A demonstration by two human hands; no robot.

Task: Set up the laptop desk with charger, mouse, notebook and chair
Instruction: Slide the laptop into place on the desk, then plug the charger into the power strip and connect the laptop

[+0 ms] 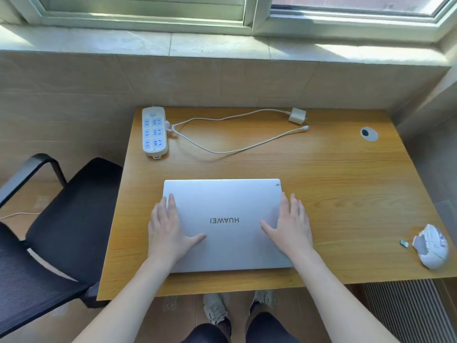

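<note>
A closed silver laptop [222, 201] lies near the front edge of the wooden desk [346, 181]. My left hand [167, 229] rests flat on its left side and my right hand [291, 226] flat on its right side, fingers spread, gripping nothing. A white charger brick [297, 115] with its white cable [222, 151] lies at the back of the desk. A white mouse [431, 246] sits at the right front edge, with a small USB dongle [404, 243] beside it. A black chair [61, 226] stands left of the desk. No notebook is in view.
A white power strip [154, 131] lies at the desk's back left corner. A round cable hole [369, 133] is at the back right. A tiled wall and window sill [222, 45] run behind the desk. A radiator grille [405, 310] is at lower right. My feet [237, 308] stand under the desk.
</note>
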